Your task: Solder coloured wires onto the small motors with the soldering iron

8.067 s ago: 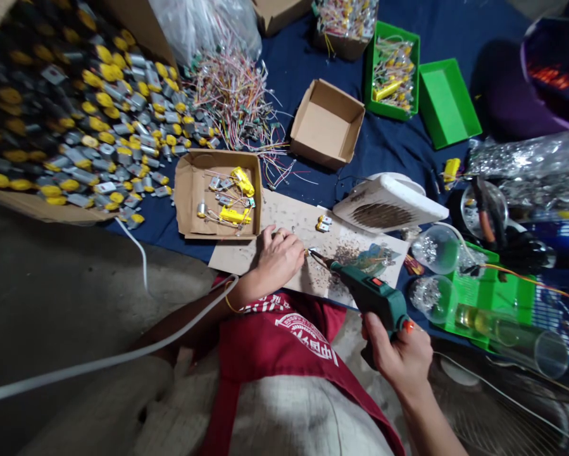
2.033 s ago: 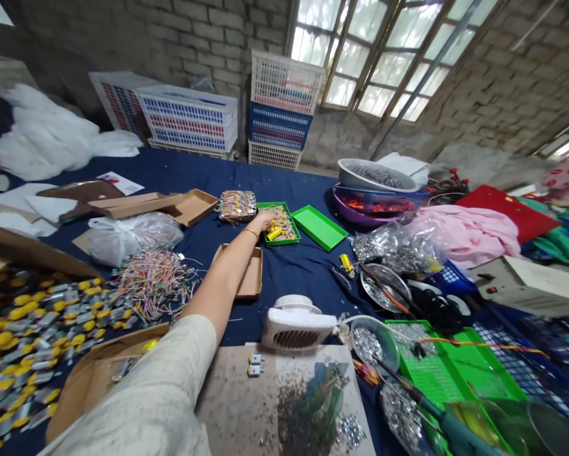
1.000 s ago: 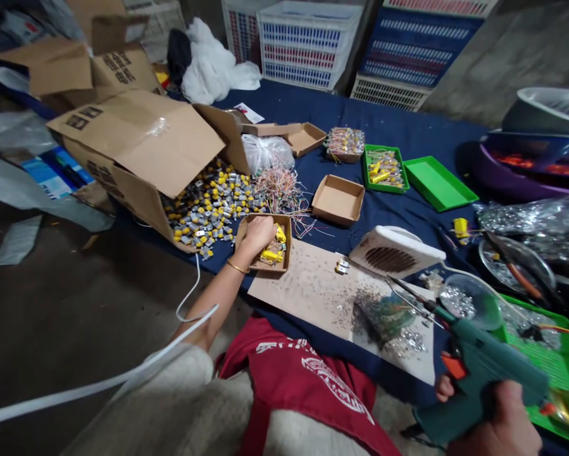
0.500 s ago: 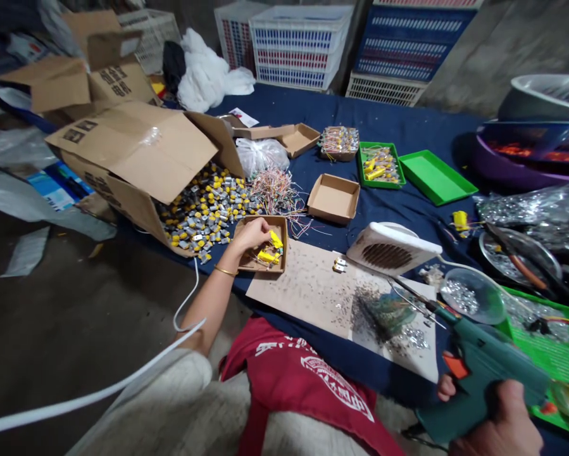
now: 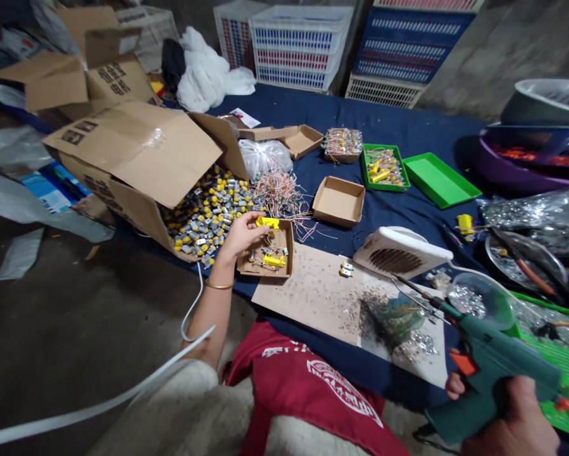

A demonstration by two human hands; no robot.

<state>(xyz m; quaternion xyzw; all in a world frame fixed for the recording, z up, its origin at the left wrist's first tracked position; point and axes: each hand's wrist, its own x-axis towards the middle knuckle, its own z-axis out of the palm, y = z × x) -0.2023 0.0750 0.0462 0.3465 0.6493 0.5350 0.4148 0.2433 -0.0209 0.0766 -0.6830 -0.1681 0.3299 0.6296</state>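
My left hand [image 5: 243, 237] pinches a yellow plastic part [image 5: 269, 223] above the far edge of a small cardboard tray [image 5: 290, 256]. Another yellow part [image 5: 273, 260] with thin wires lies in that tray. My right hand [image 5: 512, 415] is wrapped round the handle of a green soldering gun [image 5: 507, 358] with an orange trigger. Its thin metal tip points left, towards a white fan-like unit with a grille [image 5: 398, 252]. Two small motors [image 5: 345, 270] rest on the stained cardboard sheet [image 5: 307, 278] between my hands.
A tipped carton [image 5: 137, 145] spills many small motors [image 5: 208, 218] beside a heap of thin wires [image 5: 279, 190]. Beyond stand an open cardboard tray [image 5: 338, 201] and green trays [image 5: 443, 180]. Bowls of metal bits [image 5: 469, 301] sit right. A white cable [image 5: 123, 396] crosses the lower left.
My left hand has lifted a yellow part up from inside the tray to above its far edge. The right hand keeps its grip on the soldering gun. The view has shifted slightly.
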